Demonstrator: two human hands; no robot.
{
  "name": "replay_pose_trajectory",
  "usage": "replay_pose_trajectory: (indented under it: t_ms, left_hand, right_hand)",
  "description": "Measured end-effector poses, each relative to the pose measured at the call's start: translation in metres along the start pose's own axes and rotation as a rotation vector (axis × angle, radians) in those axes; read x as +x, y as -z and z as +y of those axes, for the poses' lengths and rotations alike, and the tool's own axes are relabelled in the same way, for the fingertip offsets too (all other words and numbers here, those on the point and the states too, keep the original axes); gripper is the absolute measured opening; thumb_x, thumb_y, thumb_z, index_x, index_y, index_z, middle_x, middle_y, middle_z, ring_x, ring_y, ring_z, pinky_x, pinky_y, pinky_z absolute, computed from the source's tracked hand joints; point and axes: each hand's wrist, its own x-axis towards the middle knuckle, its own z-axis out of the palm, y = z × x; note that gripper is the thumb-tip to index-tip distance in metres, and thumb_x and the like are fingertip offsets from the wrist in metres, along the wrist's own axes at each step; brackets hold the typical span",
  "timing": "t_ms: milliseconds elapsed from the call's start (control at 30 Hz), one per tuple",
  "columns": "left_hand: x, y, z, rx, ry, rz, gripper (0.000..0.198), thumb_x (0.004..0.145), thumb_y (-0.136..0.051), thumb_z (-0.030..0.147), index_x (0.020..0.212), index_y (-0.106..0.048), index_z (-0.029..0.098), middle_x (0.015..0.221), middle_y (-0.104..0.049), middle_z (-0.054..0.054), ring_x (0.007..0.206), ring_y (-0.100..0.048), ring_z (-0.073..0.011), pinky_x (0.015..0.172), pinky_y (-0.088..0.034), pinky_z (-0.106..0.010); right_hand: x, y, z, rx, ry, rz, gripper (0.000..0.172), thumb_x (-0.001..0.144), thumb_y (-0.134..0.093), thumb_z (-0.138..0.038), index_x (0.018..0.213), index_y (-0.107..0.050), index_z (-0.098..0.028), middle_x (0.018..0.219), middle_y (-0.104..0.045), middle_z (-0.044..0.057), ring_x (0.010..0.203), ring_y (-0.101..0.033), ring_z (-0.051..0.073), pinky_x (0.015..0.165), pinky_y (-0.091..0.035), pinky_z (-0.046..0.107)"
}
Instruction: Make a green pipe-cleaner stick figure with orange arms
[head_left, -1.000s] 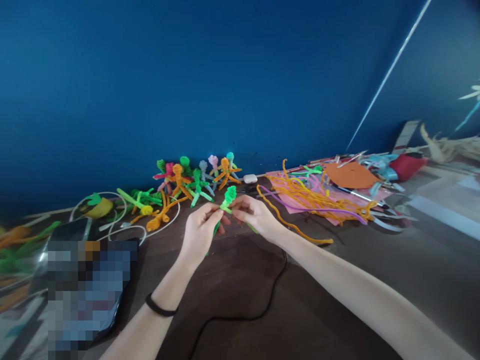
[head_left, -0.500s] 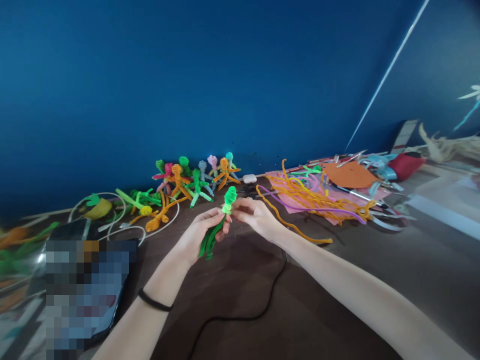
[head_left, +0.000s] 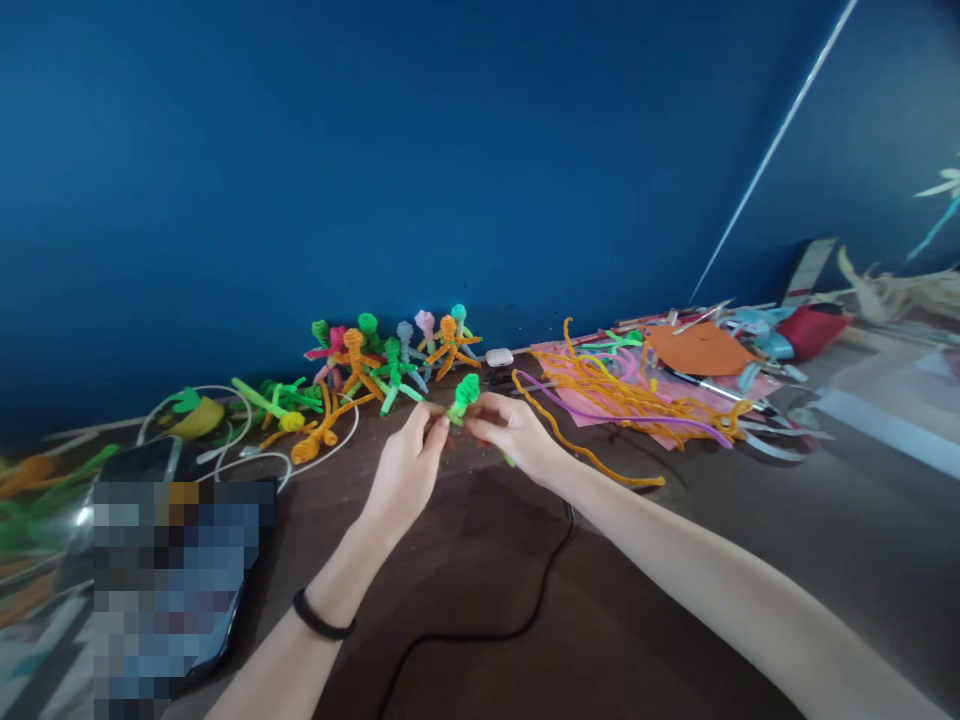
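Between my hands is a green pipe-cleaner figure (head_left: 466, 392) with a coiled head on top and a lighter green band below it. My left hand (head_left: 414, 450) pinches the figure at the band, thumb and forefinger together. From the other side, my right hand (head_left: 517, 432) has its fingers closed around the figure just under the head. Most of the figure's legs are hidden behind my hands; one green tip shows below my right hand. Several finished-looking pipe-cleaner figures (head_left: 393, 372) in green, orange, pink and blue stand just beyond, against the wall.
Orange and purple pipe cleaners (head_left: 630, 400) lie on pink paper at the right, beside an orange paper piece (head_left: 701, 348). A white earbud case (head_left: 499, 357) sits near the wall. A tablet (head_left: 180, 590) and white cable lie left; a black cable (head_left: 480, 637) crosses the front.
My left hand has turned and shifted right and slightly up along the figure. The dark green legs, seen hanging below my left hand before, have swung out of sight.
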Motion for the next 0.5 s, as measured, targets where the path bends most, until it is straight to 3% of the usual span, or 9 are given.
replay_pose_trajectory:
  t_ms: [100,200,367,500]
  left_hand:
    - [0.000,-0.002,-0.001,0.074,-0.063,0.048,0.013,0.083,-0.041,0.030,0.089,-0.048,0.021,0.077,-0.066,-0.002,0.064,-0.061,-0.0167,0.057,-0.041,-0.026]
    - [-0.003,-0.005,-0.006,0.294,-0.167,0.129,0.019,0.081,-0.046,0.029,0.098,-0.047,0.020,0.093,-0.067,-0.006,0.077,-0.064,-0.0203,0.058,-0.040,-0.026]
    - [-0.006,-0.006,-0.011,0.714,-0.302,0.203,0.018,0.084,-0.039,0.023,0.092,-0.054,0.020,0.075,-0.068,-0.004,0.058,-0.061,-0.0158,0.048,-0.029,-0.024]
    - [-0.006,-0.006,-0.011,0.787,-0.375,0.240,0.024,0.086,-0.034,0.022,0.085,-0.058,0.019,0.063,-0.066,-0.003,0.054,-0.058,-0.0151,0.049,-0.028,-0.025]
  right_hand:
    - [0.000,0.000,-0.002,0.028,-0.009,0.011,0.009,0.069,-0.059,-0.023,0.075,-0.056,-0.017,0.062,-0.051,-0.003,0.052,-0.044,0.007,0.051,-0.036,0.022]
    - [0.000,0.000,-0.002,0.069,-0.033,0.001,0.009,0.068,-0.059,-0.023,0.075,-0.056,-0.017,0.060,-0.051,-0.004,0.049,-0.044,0.007,0.049,-0.035,0.022]
    - [0.000,-0.004,-0.001,0.165,-0.114,-0.022,0.015,0.065,-0.062,-0.024,0.074,-0.055,-0.015,0.056,-0.053,-0.004,0.045,-0.044,0.007,0.046,-0.033,0.022]
    - [0.001,-0.005,0.000,0.229,-0.175,-0.012,0.024,0.062,-0.066,-0.027,0.080,-0.055,-0.014,0.058,-0.057,-0.003,0.044,-0.045,0.006,0.045,-0.032,0.022]
